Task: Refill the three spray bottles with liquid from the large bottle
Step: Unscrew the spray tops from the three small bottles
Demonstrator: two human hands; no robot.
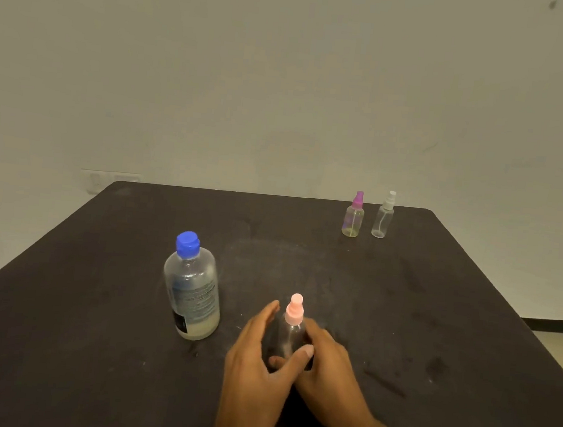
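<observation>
A small clear spray bottle with a pink top point(293, 321) stands upright on the dark table point(93, 298) near the front middle. My right hand point(330, 373) wraps around its body from the right. My left hand point(255, 359) cups it from the left, thumb across the front and fingers spread. The large bottle point(192, 287) with a blue cap stands upright just left of my hands, with pale liquid low in it. Far back on the right stand a purple-topped spray bottle point(353, 217) and a white-topped spray bottle point(383, 216), side by side.
The table's back edge meets a plain wall. Its right edge runs diagonally toward the front right, with floor beyond. A wall socket point(104, 180) sits behind the back left corner.
</observation>
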